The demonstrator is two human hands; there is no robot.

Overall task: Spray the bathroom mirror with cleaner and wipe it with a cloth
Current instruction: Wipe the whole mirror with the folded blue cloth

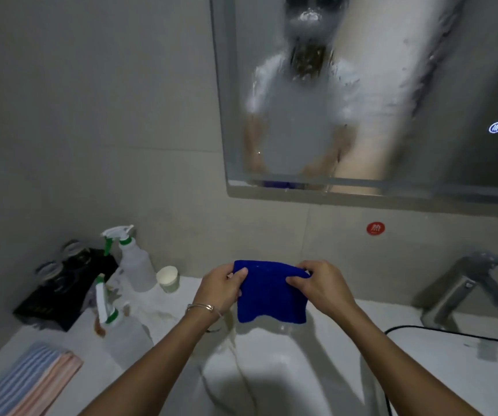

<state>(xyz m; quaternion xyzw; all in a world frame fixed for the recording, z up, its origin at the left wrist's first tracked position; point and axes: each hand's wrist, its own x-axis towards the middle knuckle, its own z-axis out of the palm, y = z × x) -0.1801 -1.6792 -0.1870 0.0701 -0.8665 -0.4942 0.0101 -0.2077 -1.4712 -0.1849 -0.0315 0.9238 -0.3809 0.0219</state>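
Note:
A folded dark blue cloth (271, 295) hangs over the white sink (286, 370), held up by both hands. My left hand (222, 288) pinches its upper left corner. My right hand (321, 285) pinches its upper right corner. The mirror (361, 94) on the wall above is covered with wet streaks and runs of liquid that blur the reflection. A white spray bottle with a green collar (135, 261) stands at the back left of the counter, apart from both hands.
A second spray bottle (115, 322) stands nearer on the left counter, next to a black box (61, 292) and a small white cup (168, 279). Striped folded towels (22, 382) lie at the front left. A metal tap (467, 289) and a black cable (452, 333) are on the right.

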